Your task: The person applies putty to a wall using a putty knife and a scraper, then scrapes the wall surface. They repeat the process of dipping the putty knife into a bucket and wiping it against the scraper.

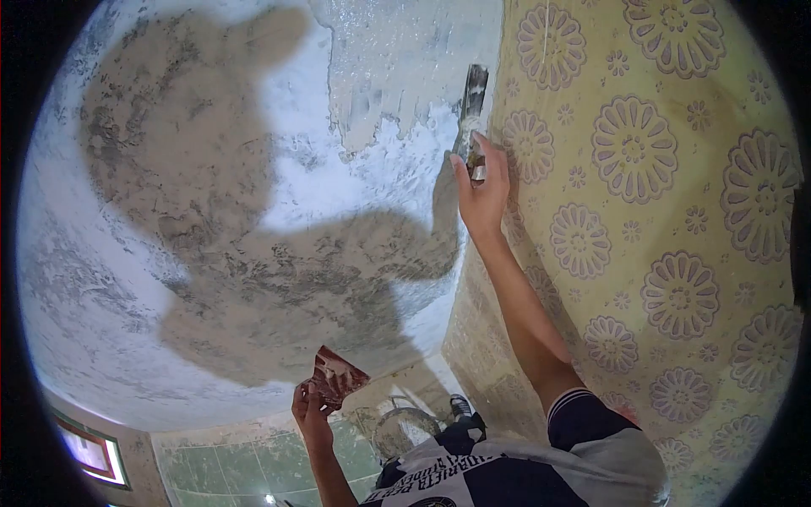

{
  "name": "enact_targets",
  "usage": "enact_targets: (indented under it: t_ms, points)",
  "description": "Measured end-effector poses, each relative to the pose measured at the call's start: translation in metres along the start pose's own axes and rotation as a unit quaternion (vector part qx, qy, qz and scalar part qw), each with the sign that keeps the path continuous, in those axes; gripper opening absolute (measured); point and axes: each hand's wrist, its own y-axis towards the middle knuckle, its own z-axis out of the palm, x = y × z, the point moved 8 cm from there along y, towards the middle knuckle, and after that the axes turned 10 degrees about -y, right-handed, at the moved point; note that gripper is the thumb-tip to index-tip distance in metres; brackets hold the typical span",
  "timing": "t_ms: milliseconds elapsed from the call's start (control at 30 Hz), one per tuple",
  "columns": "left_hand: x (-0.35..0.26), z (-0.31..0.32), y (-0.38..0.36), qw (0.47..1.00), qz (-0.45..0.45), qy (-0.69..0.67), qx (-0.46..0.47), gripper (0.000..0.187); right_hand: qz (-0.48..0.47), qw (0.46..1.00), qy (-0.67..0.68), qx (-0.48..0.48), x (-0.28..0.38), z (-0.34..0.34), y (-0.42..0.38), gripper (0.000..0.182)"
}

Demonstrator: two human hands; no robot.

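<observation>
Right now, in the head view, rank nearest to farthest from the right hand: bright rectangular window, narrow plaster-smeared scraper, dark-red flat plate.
1. Scraper, in the right hand.
2. Plate, in the left hand.
3. Window, far lower left.

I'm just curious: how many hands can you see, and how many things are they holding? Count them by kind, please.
Hands: 2 (left hand, right hand)
Scraper, in the right hand: 1
Reddish flat piece, in the left hand: 1
Total: 4
</observation>
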Motion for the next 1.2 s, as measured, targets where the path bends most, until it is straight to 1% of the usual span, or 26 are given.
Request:
enact_targets:
  t_ms: [67,133,167,233,267,333,367,433,500,600,633,700,767,833,900,967,1000,1033,1067,1100,1133,1167,1200]
  points:
    - [0.003,-0.003,0.000,1.000,-0.014,0.003,0.000,0.017,0.004,1.000,0.005,0.007,-0.008,0.007,-0.010,0.044]
    - [0.003,-0.005,0.000,1.000,-0.012,0.001,0.000,0.017,-0.036,0.999,-0.036,-0.007,-0.006,0.002,-0.036,0.045]
    - [0.004,-0.006,0.000,1.000,-0.012,0.001,0.000,0.017,-0.036,0.999,-0.036,-0.006,-0.009,0.000,-0.053,0.045]
    - [0.005,-0.010,0.000,1.000,-0.014,0.003,-0.003,0.017,0.046,0.997,-0.015,0.061,-0.024,0.004,-0.087,0.044]
    - [0.005,-0.011,0.001,1.000,-0.015,0.006,-0.004,0.017,0.046,0.997,-0.014,0.060,-0.025,0.001,-0.098,0.044]
    - [0.004,-0.014,0.002,1.000,-0.005,0.005,-0.001,0.017,0.088,0.991,-0.033,0.091,-0.028,-0.001,-0.110,0.044]
    - [0.003,-0.015,0.002,1.000,0.002,0.003,0.003,0.017,0.088,0.991,-0.033,0.090,-0.031,0.000,-0.109,0.044]
    - [0.000,-0.011,0.002,1.000,0.002,0.006,-0.002,0.017,0.033,0.997,-0.058,0.046,-0.018,-0.008,-0.090,0.046]
    - [-0.001,-0.010,0.001,1.000,-0.001,0.011,-0.007,0.018,0.040,0.997,-0.047,0.037,-0.015,-0.007,-0.064,0.046]
    - [0.001,-0.008,0.001,1.000,-0.007,0.013,0.013,0.019,0.038,0.999,-0.026,0.014,-0.017,0.000,-0.028,0.047]
    - [0.002,-0.007,0.002,1.000,-0.004,0.004,0.014,0.019,0.029,0.999,-0.018,0.001,-0.015,-0.001,-0.022,0.047]
    - [0.004,-0.006,0.002,1.000,-0.001,-0.006,0.015,0.019,0.029,0.999,-0.023,0.011,-0.014,0.001,-0.026,0.047]
    - [0.005,-0.009,0.001,1.000,0.000,-0.010,0.001,0.020,-0.017,0.998,-0.067,0.009,-0.014,0.005,-0.051,0.048]
    - [0.004,-0.009,0.001,1.000,0.000,-0.011,0.000,0.019,0.053,0.996,-0.031,0.061,-0.030,0.010,-0.094,0.046]
    - [0.003,-0.010,0.000,1.000,-0.002,-0.012,-0.005,0.019,0.089,0.986,-0.052,0.134,-0.038,0.008,-0.151,0.048]
    - [-0.001,-0.010,0.002,1.000,-0.009,0.014,-0.009,0.018,0.120,0.974,0.046,0.188,-0.043,0.001,-0.218,0.048]
    - [-0.004,-0.008,0.001,0.999,-0.023,0.015,-0.032,0.018,0.181,0.949,0.150,0.209,-0.027,-0.006,-0.237,0.048]
    - [-0.007,-0.006,0.004,0.999,-0.035,0.018,-0.013,0.017,0.242,0.909,0.251,0.229,-0.005,-0.014,-0.250,0.049]
    - [-0.009,-0.005,0.009,0.999,-0.047,0.020,0.003,0.017,0.325,0.818,0.368,0.298,0.007,-0.012,-0.275,0.050]
    - [-0.006,-0.010,0.019,0.999,-0.041,-0.008,0.001,0.016,0.410,0.687,0.470,0.373,0.028,-0.015,-0.307,0.052]
    - [-0.019,0.006,0.018,0.998,-0.048,-0.034,0.028,0.015,0.405,0.647,0.436,0.477,0.046,-0.019,-0.305,0.055]
    - [-0.028,0.016,0.020,0.997,-0.052,-0.044,0.040,0.016,0.408,0.636,0.435,0.490,0.050,-0.020,-0.306,0.055]
    - [-0.036,0.022,0.021,0.996,-0.056,-0.054,0.052,0.016,0.396,0.611,0.462,0.506,0.059,-0.020,-0.307,0.056]
